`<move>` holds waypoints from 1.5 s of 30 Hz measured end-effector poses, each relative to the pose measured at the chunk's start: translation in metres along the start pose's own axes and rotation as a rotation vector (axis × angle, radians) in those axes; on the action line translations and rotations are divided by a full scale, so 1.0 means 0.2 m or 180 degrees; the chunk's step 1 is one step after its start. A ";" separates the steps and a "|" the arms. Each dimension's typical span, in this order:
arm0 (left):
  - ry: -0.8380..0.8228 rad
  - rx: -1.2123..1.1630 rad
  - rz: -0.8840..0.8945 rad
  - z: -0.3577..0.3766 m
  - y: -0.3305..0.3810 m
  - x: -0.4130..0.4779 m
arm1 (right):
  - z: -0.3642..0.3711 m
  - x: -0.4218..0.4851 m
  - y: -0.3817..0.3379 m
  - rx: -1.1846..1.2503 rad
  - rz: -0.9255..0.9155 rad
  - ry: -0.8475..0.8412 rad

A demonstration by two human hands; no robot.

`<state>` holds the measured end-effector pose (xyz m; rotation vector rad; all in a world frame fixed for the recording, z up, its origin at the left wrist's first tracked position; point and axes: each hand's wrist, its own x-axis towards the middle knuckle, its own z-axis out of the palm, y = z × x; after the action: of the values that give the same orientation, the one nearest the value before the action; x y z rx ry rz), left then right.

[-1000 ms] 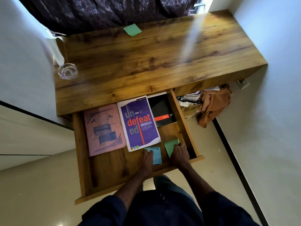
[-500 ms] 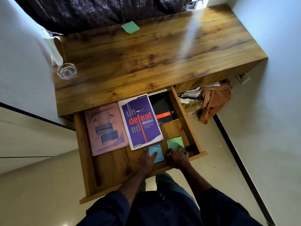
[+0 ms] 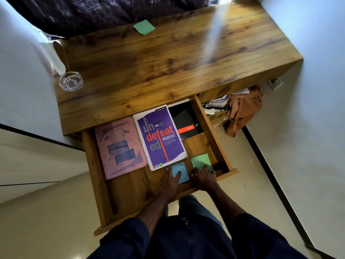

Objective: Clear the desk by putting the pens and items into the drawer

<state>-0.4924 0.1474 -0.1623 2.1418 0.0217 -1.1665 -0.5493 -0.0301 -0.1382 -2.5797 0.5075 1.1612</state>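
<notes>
The drawer [image 3: 130, 191] stands pulled out from under the wooden desk [image 3: 168, 62], a shallow box of the same warm, knotted wood, its front edge nearest the person. Two dark blue sleeves reach in over that edge.

The left hand [image 3: 170, 181] lies flat with its fingers spread on the near corner of a pale blue sticky pad [image 3: 183, 171]. Just beside it, the right hand [image 3: 204, 177] rests with its fingers straight on the near edge of a green sticky pad [image 3: 200, 160] by the drawer's right wall. Neither hand pinches anything. The two pads sit close together on the drawer floor, not touching.

Farther in, three notebooks lie side by side: a faded pink one [image 3: 120, 146] on the left, a purple one [image 3: 161, 137] printed "undefeated" in the middle, and a black spiral-bound one [image 3: 186, 120] half tucked under the desk top.

On the desk top, a clear glass dish [image 3: 71, 81] sits at the left edge, and a single green sticky pad [image 3: 144, 27] lies at the far edge against dark fabric [image 3: 112, 14]. An orange cloth [image 3: 242, 109] is heaped under the desk on the right.
</notes>
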 end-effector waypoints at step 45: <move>0.1370 0.1242 0.1649 1.09 1.66 -0.26 | -0.84 -0.37 1.75 0.2060 -0.0883 0.1414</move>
<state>-0.5754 -0.2163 -0.0162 2.4875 -0.5750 -0.4229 -0.6286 -0.3941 -0.0078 -2.2121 0.4890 0.2543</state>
